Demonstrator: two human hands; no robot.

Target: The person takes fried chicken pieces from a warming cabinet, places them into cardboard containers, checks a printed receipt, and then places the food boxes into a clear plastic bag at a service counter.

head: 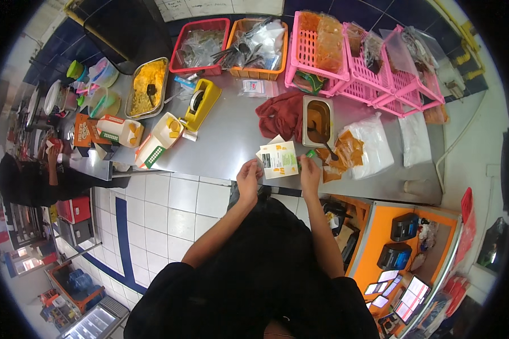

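Before me are two overlapping printed cards, pale with orange and green print, close to the steel table's front edge. My left hand is at their left side, fingers curled and fingertips by the card edge. On the other side my right hand has its thumb and fingers bent by the cards' right edge. A small green item shows just beyond its fingertips. Whether either hand grips a card or that item is unclear. Past the right hand lie filled sauce bags and a metal pan of brown sauce with a spoon.
On the steel table stand a yellow tape dispenser, open food cartons, a tray of yellow food and a red cloth. Pink baskets line the back. A person is at the far left.
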